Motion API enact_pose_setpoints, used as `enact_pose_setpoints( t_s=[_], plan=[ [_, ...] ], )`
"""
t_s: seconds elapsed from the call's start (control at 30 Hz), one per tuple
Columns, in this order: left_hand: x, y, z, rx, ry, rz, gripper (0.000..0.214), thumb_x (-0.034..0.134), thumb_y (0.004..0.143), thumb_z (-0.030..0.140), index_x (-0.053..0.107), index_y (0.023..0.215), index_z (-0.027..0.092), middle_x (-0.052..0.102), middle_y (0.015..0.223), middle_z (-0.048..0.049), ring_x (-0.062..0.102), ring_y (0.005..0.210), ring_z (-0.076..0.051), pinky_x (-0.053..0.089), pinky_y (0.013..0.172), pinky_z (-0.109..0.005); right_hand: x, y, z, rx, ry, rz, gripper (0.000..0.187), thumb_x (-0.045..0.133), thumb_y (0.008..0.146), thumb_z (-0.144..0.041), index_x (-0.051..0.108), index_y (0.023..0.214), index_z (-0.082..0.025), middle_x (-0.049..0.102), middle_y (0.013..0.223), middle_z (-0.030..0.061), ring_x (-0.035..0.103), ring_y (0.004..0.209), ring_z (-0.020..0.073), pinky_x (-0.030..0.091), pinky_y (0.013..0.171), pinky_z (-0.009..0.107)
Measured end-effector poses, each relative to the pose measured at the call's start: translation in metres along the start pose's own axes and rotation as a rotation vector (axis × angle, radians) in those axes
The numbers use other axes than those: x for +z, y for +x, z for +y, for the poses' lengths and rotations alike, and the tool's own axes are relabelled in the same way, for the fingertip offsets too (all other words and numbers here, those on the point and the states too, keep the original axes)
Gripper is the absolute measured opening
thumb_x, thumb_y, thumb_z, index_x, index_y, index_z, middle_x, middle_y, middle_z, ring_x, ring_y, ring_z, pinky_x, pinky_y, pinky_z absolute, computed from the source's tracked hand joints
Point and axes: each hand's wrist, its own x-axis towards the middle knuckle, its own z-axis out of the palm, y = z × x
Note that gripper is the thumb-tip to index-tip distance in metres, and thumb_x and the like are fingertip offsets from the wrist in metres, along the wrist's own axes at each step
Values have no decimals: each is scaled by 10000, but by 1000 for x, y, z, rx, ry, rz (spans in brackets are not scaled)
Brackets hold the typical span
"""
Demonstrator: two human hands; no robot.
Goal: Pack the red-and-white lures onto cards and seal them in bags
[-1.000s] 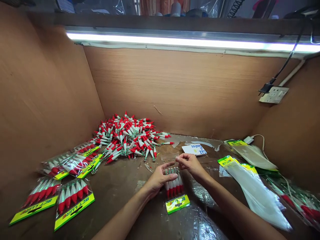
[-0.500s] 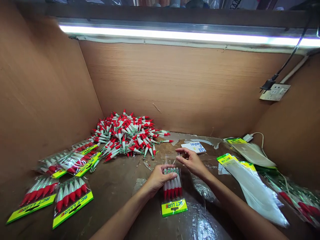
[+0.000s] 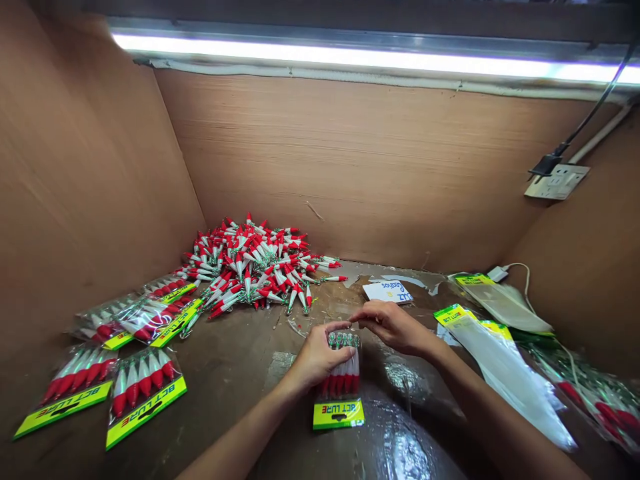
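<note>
A clear packet of red-and-white lures with a yellow-green header card lies on the dark worktop in front of me. My left hand rests on the packet's left side, fingers curled over the lures' upper ends. My right hand pinches the clear flap at the packet's top edge. A big heap of loose red-and-white lures sits behind, to the left.
Filled packets lie in a row along the left side. Empty clear bags with yellow headers are stacked at the right. A small white card lies behind my hands. Brown board walls enclose the worktop, with a wall socket at right.
My right hand has dropped from above the packet to its top edge and closed on the flap. My left hand has shifted further onto the lures.
</note>
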Motion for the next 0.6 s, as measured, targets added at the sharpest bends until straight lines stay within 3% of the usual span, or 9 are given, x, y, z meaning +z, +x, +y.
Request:
enact_pose_setpoints(
  t_s=[0.2,0.4,0.6],
  plan=[
    [1,-2,0,51,83,-32,612,740,710,231,643,1307,137,741,897,-47,562,632,-144,418,578,-238,-2,-1,0,2,-36,-53,192,560,975,-266,740,1029,-224,724,919,39,633,863,182,462,784,305],
    [3,-2,-7,33,118,-34,681,754,679,209,609,1340,135,728,921,-39,564,671,-138,442,637,-232,-6,-2,-1,12,29,-218,146,613,947,-272,738,971,-200,717,866,17,633,768,145,445,697,244],
    [4,-4,-6,-12,119,-81,714,731,685,189,571,1379,132,682,759,2,488,576,-113,375,544,-208,-5,-6,-9,-97,-171,-218,78,653,911,-216,729,922,-233,711,908,10,627,850,158,416,753,258]
  ],
)
